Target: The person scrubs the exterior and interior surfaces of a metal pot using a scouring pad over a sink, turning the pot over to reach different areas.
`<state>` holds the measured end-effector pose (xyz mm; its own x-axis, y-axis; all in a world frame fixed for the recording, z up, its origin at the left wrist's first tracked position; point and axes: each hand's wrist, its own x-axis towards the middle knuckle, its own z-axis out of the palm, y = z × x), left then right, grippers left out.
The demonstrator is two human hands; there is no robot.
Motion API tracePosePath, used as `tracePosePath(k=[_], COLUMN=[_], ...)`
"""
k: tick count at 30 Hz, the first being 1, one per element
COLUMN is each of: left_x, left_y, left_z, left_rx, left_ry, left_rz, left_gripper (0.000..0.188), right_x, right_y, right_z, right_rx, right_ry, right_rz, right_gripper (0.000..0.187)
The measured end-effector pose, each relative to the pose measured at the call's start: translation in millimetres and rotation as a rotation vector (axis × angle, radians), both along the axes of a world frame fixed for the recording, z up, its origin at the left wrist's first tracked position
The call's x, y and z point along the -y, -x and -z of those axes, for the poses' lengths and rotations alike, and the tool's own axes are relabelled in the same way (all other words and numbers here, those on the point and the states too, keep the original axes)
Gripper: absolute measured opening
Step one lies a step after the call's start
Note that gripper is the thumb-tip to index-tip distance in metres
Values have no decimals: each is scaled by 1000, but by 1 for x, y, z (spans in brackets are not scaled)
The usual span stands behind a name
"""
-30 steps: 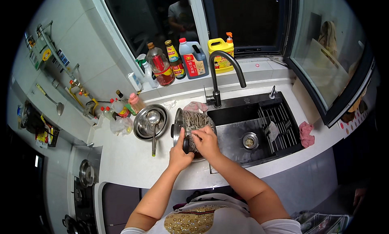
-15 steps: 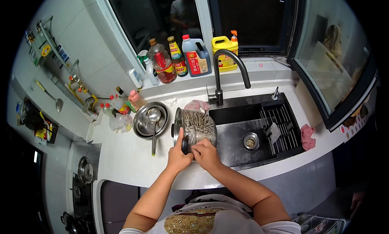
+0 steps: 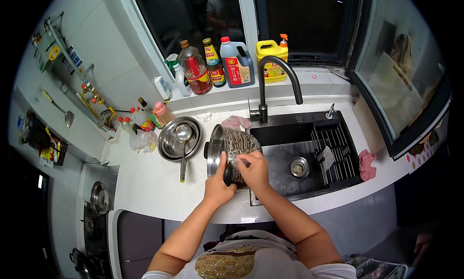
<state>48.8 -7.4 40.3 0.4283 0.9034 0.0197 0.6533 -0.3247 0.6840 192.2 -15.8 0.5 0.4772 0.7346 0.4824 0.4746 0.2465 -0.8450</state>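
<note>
Pot of shiny steel with black handles and a streaky grey-brown wall (image 3: 243,139) lies tilted on the glossy white counter (image 3: 145,182), its rim toward the left and its right side overlapping the left edge of the rectangular black sink (image 3: 275,155). I have the bare left hand (image 3: 220,188) clamped on it around the near black handle (image 3: 228,176), one finger laid upward along the steel. Just to the right, I have the bare right hand (image 3: 254,171) over the streaked wall, fingers bunched; I cannot tell from my end whether they pinch anything. The two hands are close together without clasping.

Left of the pot I see a round, shiny steel bowl (image 3: 166,146), with a steel ladle with a green-tipped handle (image 3: 183,133) resting in it, the handle reaching over the near rim. A crumpled pink cloth (image 3: 236,122) sits on the far side of the pot, and a curved matte-black faucet (image 3: 263,90) stands at the sink's far edge. Inside the sink, I make out a round metal drain strainer (image 3: 298,169) and, on the right, a black wire rack (image 3: 337,155). On the far sill stand a blue jug with a red cap (image 3: 237,64) and a yellow jug with an orange pump (image 3: 271,61).
</note>
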Motion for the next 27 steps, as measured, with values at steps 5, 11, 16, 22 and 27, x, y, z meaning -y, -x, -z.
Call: tracePosePath(k=[5,11,16,22,27], left_x=[0,-8,-17,-19,-31], left_y=[-3,-4,-4,4,23], left_z=[-4,-5,-1,7,55], left_rx=[-14,-29,58,242,399], left_ry=[40,21,-24,40,-127], left_rz=[-18,7,-32,6,20], left_gripper=[100,98,94,87,67], right_x=[2,-4,-23,-20,-10], right_y=[5,-3,-17,-13,-24], right_z=[-1,-18,-24,-10,2], right_rx=[-24,95,341,101,112], right_ry=[-7,223,362,79,145], right_rz=[-50,-79,44,-69,37], right_gripper=[12,10,10,12,12])
